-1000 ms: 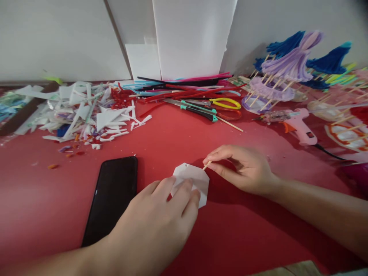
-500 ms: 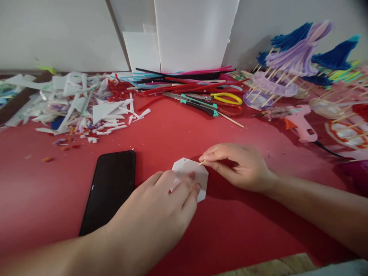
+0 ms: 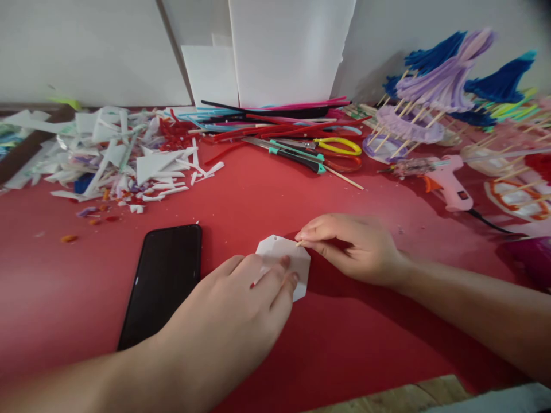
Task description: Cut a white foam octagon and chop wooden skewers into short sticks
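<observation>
A white octagonal piece (image 3: 301,267) lies on the red table, with a small hole near its top corner. My left hand (image 3: 241,304) rests over its lower left part, fingers spread and pressing it down. My right hand (image 3: 357,246) pinches a short wooden stick (image 3: 299,244) between thumb and fingertips, its tip touching the piece's upper right edge. Left of my left hand lies a black phone (image 3: 166,278), partly covered by the forearm.
White scraps (image 3: 112,155) pile up at the back left. Pipe cleaners (image 3: 275,120), a cutter (image 3: 297,158) and yellow-handled pliers (image 3: 340,146) lie at the back. A pink glue gun (image 3: 451,180) and purple stick model (image 3: 434,92) stand at the right.
The whole view has shifted very slightly. Both hands, the stick and the white piece keep the same places relative to each other.
</observation>
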`<state>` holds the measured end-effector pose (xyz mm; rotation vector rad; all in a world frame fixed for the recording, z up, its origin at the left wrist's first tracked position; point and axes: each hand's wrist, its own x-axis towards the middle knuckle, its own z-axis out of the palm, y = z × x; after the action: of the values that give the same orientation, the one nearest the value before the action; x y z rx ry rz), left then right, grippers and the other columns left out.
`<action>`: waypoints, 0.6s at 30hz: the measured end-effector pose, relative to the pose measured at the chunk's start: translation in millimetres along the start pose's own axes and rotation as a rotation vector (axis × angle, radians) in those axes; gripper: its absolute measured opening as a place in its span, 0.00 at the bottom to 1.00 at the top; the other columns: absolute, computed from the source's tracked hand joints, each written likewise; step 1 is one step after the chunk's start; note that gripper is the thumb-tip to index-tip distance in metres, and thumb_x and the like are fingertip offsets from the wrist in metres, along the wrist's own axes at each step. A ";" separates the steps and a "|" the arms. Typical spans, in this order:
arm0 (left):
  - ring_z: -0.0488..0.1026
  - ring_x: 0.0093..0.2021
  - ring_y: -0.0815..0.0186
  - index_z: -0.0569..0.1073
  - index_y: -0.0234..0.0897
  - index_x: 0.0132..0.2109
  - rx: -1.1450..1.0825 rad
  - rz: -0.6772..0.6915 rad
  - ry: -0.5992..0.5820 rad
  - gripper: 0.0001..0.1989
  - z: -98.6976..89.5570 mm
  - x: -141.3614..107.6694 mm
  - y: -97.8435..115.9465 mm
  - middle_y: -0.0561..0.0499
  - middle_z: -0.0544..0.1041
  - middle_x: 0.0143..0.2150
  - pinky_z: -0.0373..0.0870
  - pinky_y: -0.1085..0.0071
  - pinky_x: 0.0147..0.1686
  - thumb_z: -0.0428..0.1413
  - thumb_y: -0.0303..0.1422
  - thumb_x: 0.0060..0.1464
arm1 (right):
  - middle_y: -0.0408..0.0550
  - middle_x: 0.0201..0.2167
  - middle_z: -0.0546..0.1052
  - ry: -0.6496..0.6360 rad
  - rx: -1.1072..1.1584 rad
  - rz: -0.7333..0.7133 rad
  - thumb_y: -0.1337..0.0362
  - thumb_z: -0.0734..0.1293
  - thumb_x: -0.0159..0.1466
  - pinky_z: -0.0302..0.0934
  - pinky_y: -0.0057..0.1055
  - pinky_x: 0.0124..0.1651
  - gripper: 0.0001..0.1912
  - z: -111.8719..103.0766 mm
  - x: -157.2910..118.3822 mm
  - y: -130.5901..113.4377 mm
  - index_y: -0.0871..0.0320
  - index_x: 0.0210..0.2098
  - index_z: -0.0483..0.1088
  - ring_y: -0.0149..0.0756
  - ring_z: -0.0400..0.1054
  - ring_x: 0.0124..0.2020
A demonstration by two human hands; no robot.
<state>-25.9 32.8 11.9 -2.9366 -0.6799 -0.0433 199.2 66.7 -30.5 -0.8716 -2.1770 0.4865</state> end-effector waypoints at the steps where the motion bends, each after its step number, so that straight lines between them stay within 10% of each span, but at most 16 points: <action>1: 0.76 0.35 0.58 0.75 0.31 0.49 -0.003 0.005 -0.004 0.16 0.0 0.0 -0.1 0.46 0.80 0.42 0.74 0.63 0.30 0.53 0.21 0.53 | 0.43 0.37 0.81 -0.007 -0.001 -0.011 0.71 0.63 0.64 0.71 0.31 0.40 0.13 -0.1 0.5 0.1 0.48 0.41 0.73 0.34 0.77 0.38; 18: 0.78 0.41 0.62 0.76 0.33 0.45 0.011 0.003 0.118 0.19 6.4 1.8 -2.2 0.48 0.81 0.43 0.69 0.65 0.43 0.43 0.18 0.58 | 0.44 0.36 0.82 -0.027 0.015 0.052 0.72 0.65 0.64 0.69 0.27 0.42 0.07 -1.7 2.7 1.7 0.55 0.37 0.73 0.31 0.76 0.39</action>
<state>-25.2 36.4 5.9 -2.8967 -0.6560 -0.2098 199.8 69.9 -29.0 -0.9205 -2.1766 0.5428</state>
